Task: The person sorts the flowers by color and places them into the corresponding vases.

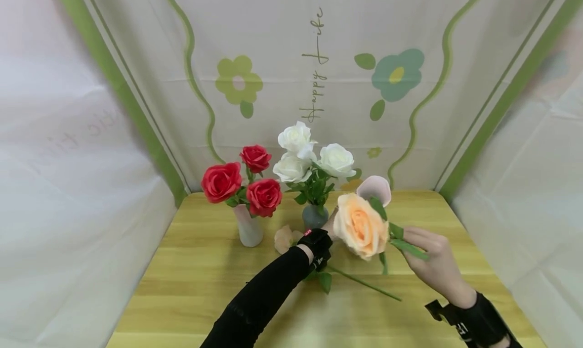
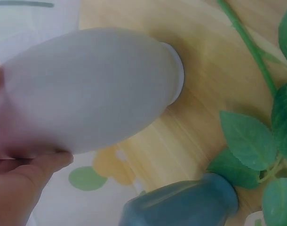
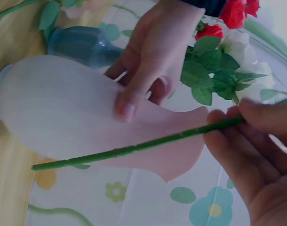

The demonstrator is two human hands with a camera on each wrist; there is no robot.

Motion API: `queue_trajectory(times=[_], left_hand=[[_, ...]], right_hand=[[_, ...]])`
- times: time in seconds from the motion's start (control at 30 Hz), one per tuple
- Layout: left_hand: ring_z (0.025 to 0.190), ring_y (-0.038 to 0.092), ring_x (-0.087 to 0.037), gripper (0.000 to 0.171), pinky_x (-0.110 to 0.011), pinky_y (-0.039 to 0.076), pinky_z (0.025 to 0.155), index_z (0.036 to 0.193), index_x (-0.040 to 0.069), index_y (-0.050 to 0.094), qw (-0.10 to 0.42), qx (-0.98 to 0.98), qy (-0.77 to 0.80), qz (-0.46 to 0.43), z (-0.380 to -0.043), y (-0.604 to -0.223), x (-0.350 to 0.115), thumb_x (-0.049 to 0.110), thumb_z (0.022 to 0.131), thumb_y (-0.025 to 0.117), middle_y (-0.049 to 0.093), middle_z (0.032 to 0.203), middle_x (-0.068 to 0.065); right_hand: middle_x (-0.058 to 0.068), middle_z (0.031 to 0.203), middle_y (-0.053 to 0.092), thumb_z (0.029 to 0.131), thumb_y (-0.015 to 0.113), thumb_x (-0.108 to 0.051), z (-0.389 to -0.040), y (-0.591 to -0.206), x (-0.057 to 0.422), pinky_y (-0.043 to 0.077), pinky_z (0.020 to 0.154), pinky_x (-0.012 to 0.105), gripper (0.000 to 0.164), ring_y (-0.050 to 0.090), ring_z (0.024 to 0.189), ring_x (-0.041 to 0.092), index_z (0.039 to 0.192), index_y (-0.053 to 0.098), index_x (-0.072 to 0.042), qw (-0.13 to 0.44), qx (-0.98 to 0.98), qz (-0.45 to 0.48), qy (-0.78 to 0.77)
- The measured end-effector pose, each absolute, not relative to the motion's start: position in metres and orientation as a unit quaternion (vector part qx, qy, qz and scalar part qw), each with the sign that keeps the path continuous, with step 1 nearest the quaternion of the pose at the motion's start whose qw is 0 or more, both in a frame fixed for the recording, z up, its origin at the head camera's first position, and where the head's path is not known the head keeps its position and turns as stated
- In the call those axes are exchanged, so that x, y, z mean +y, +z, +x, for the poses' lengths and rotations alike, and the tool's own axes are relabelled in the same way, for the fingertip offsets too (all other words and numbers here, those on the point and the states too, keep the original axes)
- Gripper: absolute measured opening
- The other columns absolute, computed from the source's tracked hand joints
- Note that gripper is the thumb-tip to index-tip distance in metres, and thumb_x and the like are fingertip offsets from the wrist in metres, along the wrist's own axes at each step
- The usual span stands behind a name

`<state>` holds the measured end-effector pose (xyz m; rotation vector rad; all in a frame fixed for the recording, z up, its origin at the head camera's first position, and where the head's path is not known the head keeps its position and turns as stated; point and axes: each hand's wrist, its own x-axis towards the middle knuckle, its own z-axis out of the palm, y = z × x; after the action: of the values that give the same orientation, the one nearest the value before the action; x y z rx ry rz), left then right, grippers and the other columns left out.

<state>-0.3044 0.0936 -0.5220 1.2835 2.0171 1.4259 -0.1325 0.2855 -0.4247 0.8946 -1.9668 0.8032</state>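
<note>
My left hand point(image 3: 155, 61) holds a pale vase point(image 2: 96, 89) by its neck, thumb on the near side; the vase fades from whitish at the base to pink at its flared mouth point(image 1: 374, 188). In the head view, the black-sleeved forearm and a large peach rose point(image 1: 362, 226) hide most of this vase. That rose is in my right hand point(image 1: 432, 262), which pinches its green stem point(image 3: 129, 149) between thumb and fingers. The stem's bare lower end passes across the vase in the right wrist view. Another peach rose point(image 1: 283, 239) lies on the table beneath my left forearm.
Red roses point(image 1: 221, 182) stand in a white-pink vase point(image 1: 248, 227) at the left. White roses point(image 1: 337, 160) fill a blue-grey vase point(image 1: 314, 216) near the back middle. A printed cloth point(image 1: 273, 34) hangs behind the wooden table point(image 1: 182, 267), with white cloth on both sides.
</note>
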Motion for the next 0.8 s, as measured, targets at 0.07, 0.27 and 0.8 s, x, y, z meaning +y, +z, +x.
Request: queue_trajectory(times=[0.07, 0.27, 0.8], left_hand=[[0.106, 0.059, -0.008, 0.048, -0.022, 0.047, 0.090, 0.129, 0.013, 0.058, 0.018, 0.776, 0.480, 0.409, -0.289, -0.505, 0.092, 0.026, 0.086, 0.075, 0.064, 0.118, 0.000], [0.121, 0.053, -0.010, 0.085, -0.027, 0.044, 0.098, 0.153, 0.021, 0.029, 0.078, 0.822, 0.468, 0.315, -0.262, -0.466, 0.092, 0.036, 0.086, 0.079, 0.053, 0.138, 0.000], [0.124, 0.051, -0.009, 0.090, -0.027, 0.043, 0.100, 0.155, 0.022, 0.028, 0.066, 0.822, 0.471, 0.313, -0.265, -0.467, 0.096, 0.033, 0.083, 0.081, 0.051, 0.141, 0.000]], right_hand=[[0.013, 0.093, 0.072, 0.100, 0.059, -0.035, -0.132, -0.422, 0.284, 0.050, 0.083, 0.013, 0.042, 0.064, 0.097, 0.001, 0.098, 0.075, 0.004, 0.418, -0.776, 0.342, 0.325], [0.015, 0.091, 0.071, 0.086, 0.074, 0.003, -0.125, -0.396, 0.273, 0.053, 0.076, 0.016, 0.011, 0.068, 0.089, 0.007, 0.096, 0.073, 0.006, 0.403, -0.782, 0.309, 0.361], [0.036, 0.108, 0.057, 0.087, 0.042, 0.034, -0.126, -0.393, 0.278, 0.051, 0.089, 0.040, 0.032, 0.063, 0.102, 0.033, 0.118, 0.045, 0.028, 0.276, -0.635, 0.306, 0.653]])
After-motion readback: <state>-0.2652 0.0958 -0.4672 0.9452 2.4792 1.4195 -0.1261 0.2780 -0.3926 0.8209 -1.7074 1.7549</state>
